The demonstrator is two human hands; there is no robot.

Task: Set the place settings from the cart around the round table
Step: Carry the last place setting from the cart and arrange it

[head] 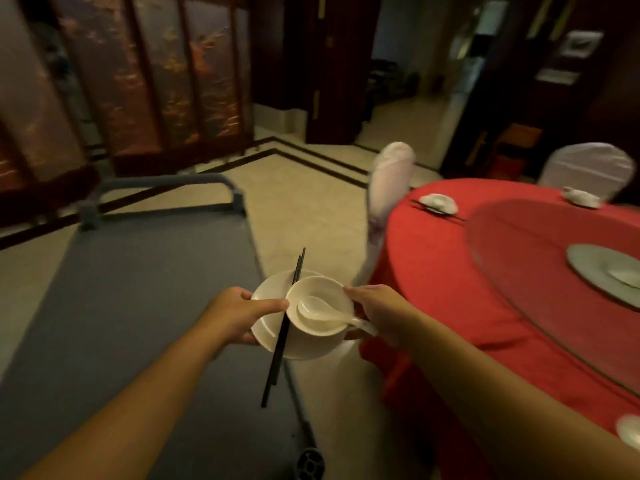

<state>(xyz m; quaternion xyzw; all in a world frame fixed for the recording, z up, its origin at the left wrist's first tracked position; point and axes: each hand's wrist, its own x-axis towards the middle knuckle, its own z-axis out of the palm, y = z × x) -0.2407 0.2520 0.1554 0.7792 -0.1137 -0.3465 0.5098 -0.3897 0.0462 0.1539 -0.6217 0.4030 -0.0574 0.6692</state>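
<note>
I carry one place setting between the cart and the table. It is a white plate (268,332) with a white bowl (313,337) on it, a white spoon (322,315) lying in the bowl, and black chopsticks (282,336) across the plate. My left hand (239,315) grips the plate's left rim, thumb pressing on the chopsticks. My right hand (379,311) holds the right side by the bowl and the spoon handle. The grey cart (114,299) lies to the left, its bed bare. The round table (450,271) with a red cloth stands to the right.
Two settings lie on the table: one at the far left edge (438,203), one at the back (581,196). Another white dish (628,433) shows at the lower right. A glass turntable (519,271) covers the table's middle. White-covered chairs (391,178) (588,169) stand around it. A folding screen (138,81) stands behind the cart.
</note>
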